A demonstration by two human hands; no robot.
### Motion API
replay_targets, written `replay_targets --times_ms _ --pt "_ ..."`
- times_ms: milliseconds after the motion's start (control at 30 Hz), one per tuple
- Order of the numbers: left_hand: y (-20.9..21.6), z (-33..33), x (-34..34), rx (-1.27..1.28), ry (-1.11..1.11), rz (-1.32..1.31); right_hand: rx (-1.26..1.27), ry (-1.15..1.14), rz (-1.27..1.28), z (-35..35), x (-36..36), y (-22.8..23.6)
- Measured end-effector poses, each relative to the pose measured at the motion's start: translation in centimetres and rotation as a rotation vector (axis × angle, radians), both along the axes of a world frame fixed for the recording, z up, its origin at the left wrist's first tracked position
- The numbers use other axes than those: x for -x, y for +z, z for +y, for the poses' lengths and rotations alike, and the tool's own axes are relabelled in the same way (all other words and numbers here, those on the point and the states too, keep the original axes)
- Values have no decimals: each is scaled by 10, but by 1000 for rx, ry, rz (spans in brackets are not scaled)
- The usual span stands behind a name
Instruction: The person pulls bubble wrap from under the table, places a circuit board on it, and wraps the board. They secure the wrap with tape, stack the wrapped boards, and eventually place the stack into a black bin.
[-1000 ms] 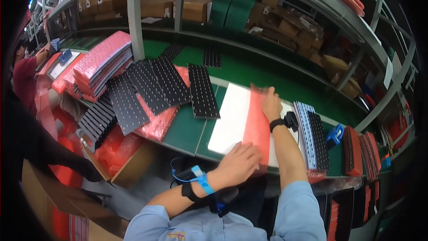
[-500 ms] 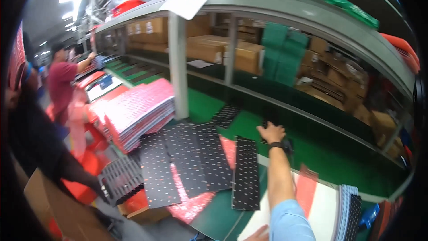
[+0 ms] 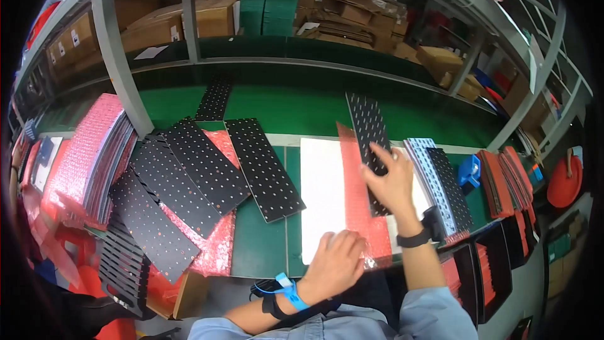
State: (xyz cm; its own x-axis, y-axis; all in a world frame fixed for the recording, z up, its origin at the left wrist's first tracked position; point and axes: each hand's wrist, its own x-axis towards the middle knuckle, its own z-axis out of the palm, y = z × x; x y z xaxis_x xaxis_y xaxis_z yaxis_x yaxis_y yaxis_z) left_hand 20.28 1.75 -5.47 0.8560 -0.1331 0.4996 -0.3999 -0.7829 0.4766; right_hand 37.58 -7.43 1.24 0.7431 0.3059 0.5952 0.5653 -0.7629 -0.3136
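Your right hand (image 3: 395,182) is over a dark dotted panel (image 3: 361,116), its thumb and fingers parted across it; you cannot be seen clearly enough to tell whether they grip its edges or only touch. That panel lies at a slant over the pink bubble sheet (image 3: 363,242) on the white board (image 3: 322,189) in front of you, its far end reaching over the green strip (image 3: 283,104) beyond the bench (image 3: 261,249). Your left hand (image 3: 338,258) is at the sheet's near left edge, fingers curled close together; whether they pinch the film cannot be told. As far as things show, this panel is at an early point: the sheet is under it, with no film over its top. Four more panels (image 3: 204,167) overlap at the left, bare on top, and another (image 3: 214,97) lies on the green strip, so these seem left over. Far left, a tall pink-topped stack (image 3: 88,145) looks finished.
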Motion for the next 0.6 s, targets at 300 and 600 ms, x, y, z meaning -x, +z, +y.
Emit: replay_targets --times_ms 300,600 --pt "-10 -3 15 76 42 -90 65 -142 309 5 49 -55" --pt "-8 -4 19 154 77 -19 52 -138 319 4 58 -56"
